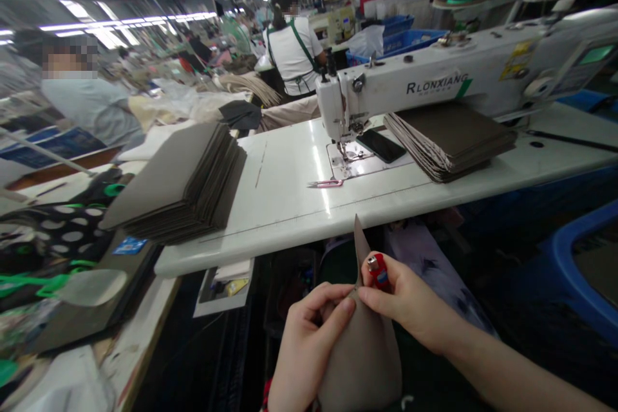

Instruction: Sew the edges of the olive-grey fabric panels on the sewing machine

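Both hands are low in the view, below the table's front edge. My left hand (309, 341) pinches a folded taupe fabric piece (362, 367), whose pointed corner rises between my hands. My right hand (405, 299) grips a red lighter (378, 270) in its fingers, close to that corner and touching the fabric at the fold. A stack of taupe panels (178, 180) lies on the white sewing table (275, 206), ahead and to the left. A second stack (449, 141) lies to the right of the machine.
A white Rlonxiang sewing machine (410, 84) stands on the table, with a black phone (381, 145) and a pink utility knife (326, 183) near its foot. Co-workers sit beyond and to the left (91, 109). A blue bin (574, 270) stands at lower right.
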Demonstrator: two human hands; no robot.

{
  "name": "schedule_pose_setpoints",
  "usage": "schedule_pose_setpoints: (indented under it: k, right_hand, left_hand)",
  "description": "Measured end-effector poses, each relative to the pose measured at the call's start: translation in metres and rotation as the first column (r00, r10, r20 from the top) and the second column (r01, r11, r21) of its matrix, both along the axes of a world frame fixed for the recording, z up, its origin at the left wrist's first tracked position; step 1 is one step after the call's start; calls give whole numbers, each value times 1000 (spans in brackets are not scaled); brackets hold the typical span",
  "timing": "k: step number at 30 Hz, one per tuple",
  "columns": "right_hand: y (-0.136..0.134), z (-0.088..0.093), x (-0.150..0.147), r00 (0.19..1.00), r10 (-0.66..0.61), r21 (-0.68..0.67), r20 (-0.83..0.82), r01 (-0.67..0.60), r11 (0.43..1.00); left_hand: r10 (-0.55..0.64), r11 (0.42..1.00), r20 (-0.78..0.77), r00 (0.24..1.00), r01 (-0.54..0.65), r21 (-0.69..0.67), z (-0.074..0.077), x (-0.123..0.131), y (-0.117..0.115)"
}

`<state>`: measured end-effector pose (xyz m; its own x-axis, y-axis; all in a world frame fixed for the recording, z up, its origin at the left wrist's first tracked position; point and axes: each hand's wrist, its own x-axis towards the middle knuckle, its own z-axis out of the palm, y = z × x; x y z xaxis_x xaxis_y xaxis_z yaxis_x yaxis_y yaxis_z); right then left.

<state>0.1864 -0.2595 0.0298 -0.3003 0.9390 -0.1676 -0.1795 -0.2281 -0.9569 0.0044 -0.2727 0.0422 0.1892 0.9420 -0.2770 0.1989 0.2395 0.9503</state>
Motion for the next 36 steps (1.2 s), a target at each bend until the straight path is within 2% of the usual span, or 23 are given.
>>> schedule_pose_setpoints:
  k: [24, 36]
  right_hand:
    - [-2, 2, 5, 999, 42, -20, -33, -43, 999]
    - [-2, 5, 5, 997, 62, -7, -43, -62, 998]
  left_hand:
    - [-28, 999, -6, 1000, 28, -19, -8, -2, -3]
    - [-27, 999, -65, 998, 30, 46, 2, 1, -4]
